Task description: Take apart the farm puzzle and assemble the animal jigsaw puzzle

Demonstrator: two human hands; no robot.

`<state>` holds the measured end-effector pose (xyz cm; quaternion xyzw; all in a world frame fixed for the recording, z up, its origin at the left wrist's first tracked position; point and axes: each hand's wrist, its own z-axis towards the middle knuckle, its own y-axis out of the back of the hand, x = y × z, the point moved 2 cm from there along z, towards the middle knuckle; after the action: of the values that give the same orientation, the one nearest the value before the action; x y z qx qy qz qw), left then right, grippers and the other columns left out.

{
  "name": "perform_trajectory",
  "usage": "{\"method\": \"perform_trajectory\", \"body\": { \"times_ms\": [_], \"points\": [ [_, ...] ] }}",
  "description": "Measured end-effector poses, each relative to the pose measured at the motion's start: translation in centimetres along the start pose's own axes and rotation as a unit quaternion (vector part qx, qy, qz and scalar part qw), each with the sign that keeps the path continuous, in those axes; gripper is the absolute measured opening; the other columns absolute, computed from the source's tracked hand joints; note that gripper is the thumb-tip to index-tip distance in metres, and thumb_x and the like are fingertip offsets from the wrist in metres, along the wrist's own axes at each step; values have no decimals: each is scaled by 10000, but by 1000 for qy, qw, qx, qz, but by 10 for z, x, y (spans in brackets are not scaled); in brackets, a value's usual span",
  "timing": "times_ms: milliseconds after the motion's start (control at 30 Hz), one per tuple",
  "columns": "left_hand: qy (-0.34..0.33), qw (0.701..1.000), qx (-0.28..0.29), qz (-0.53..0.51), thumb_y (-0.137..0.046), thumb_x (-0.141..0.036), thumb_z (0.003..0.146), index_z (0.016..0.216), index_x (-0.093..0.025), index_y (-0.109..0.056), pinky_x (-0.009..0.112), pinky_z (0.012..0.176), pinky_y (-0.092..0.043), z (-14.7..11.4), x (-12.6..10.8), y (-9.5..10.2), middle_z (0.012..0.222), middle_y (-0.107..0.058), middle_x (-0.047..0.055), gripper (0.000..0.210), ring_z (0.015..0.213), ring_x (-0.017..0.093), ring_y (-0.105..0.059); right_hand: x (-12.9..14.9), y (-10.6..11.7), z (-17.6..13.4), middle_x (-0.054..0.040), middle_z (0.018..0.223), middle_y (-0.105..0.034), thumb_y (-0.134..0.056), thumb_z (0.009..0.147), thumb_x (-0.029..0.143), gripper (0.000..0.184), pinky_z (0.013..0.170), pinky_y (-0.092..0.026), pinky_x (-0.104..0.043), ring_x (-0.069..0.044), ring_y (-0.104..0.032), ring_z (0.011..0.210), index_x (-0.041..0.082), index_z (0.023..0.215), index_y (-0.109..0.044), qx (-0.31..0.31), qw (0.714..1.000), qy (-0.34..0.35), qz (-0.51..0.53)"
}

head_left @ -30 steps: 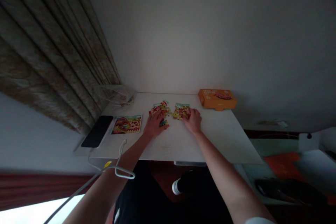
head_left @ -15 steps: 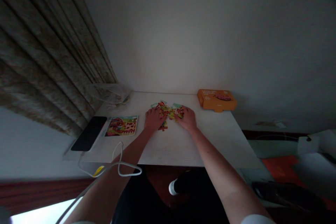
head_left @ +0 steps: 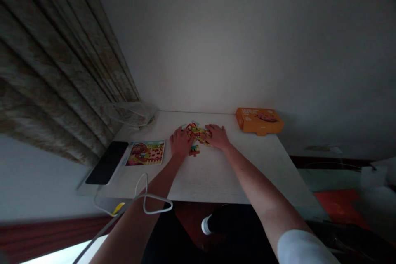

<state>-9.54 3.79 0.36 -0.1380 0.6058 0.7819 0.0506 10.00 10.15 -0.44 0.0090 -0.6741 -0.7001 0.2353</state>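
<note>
See white counter (head_left: 198, 181) reaching from below the fingers of left hand (head_left: 180, 144) and right hand (head_left: 219, 137) to the near edge, wide stretch, good room to move. More room right of the right fingers, out to the slanting side edge. Beyond both sets of fingers, just a short strip before the back edge and wall (head_left: 210, 49). Well right of the right fingers, note orange box (head_left: 260, 121) close to that back edge. Left of the left fingers, near, note picture card (head_left: 146, 152); farther left, dark-screened phone (head_left: 107, 163); back and left, see-through bag (head_left: 133, 114) by curtain (head_left: 62, 70).

Find colorful puzzle (head_left: 199, 133) flat on the counter between both hands, touched by both, partly covered. Jutting nearward, just beside the left thumb: green-brown section (head_left: 194, 150). Left fingers partly spread, palm down, over the puzzle's left side. Right fingers slightly bent, palm down, over the right side. Can't tell whether pinching any piece; too small and dim.
</note>
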Motion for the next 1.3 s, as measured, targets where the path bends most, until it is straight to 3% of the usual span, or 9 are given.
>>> {"method": "perform_trajectory", "body": {
  "times_ms": [267,433,600,733,900,1033,1133,1200,1300],
  "points": [
    [11,1000,-19,-7,-509,-495,1005,1437,-240,-591,564,1170,-348,0,1,-1,1565,-485,164,508,1423,348,-444,0,0,-56,-154,1233,-668,-683,870,631,548,995,-410,-462,-336,-571,1166,199,1208,-670,-79,997,-7,-17],
    [-4,998,-54,-32,-500,-459,1008,1397,-204,-615,672,1211,-233,-1,0,-1,1563,-482,191,479,1453,369,-419,12,11,-86,-146,1106,-655,-731,802,695,597,882,-466,-415,-313,-619,1018,190,1111,-653,-75,995,-54,-22],
    [-80,987,-106,-91,-510,-385,1002,1298,-198,-656,629,1245,-196,-5,2,3,1490,-550,182,379,1401,335,-488,30,25,-102,-118,1149,-634,-733,801,710,649,790,-500,-347,-247,-674,916,204,1185,-602,-46,996,-75,0],
    [-145,970,-131,-146,-536,-256,958,1167,-195,-680,564,1211,-308,-21,0,4,1352,-630,163,261,1317,313,-549,38,29,-109,-114,1188,-631,-704,814,735,634,776,-512,-335,-237,-701,909,221,1172,-609,-24,996,-83,-9],
    [-188,940,-120,-259,-532,-139,916,1112,-203,-647,464,1076,-495,-69,-18,-7,1183,-653,129,236,1174,261,-621,43,29,-115,-92,1108,-716,-701,863,630,501,782,-508,-325,-250,-724,920,225,1141,-605,-6,996,-89,-4],
    [-144,921,-112,-343,-538,-122,907,1176,-200,-594,486,1093,-493,-106,-33,-18,1203,-620,126,286,1196,253,-608,43,26,-121,-76,1051,-763,-701,894,519,378,782,-500,-313,-243,-735,926,237,1130,-612,3,997,-76,24],
    [-81,904,-97,-408,-586,-152,887,1235,-197,-569,512,1167,-421,-126,-40,-21,1318,-575,152,351,1337,271,-535,36,23,-122,-68,999,-771,-728,858,519,374,761,-501,-316,-243,-736,896,247,1091,-621,-37,990,-99,92],
    [-20,879,-63,-471,-626,-206,887,1314,-216,-537,501,1187,-401,-136,-45,-20,1426,-523,156,436,1412,274,-482,30,20,-122,-53,935,-766,-738,822,551,393,747,-508,-318,-239,-730,866,247,1044,-622,-77,971,-136,182],
    [86,806,1,-586,-660,-336,920,1427,-264,-465,465,1165,-433,-145,-58,-14,1533,-469,148,547,1445,274,-472,24,18,-121,-37,869,-750,-725,777,607,431,738,-526,-319,-226,-715,822,237,961,-606,-135,909,-193,344]
  ]
}}
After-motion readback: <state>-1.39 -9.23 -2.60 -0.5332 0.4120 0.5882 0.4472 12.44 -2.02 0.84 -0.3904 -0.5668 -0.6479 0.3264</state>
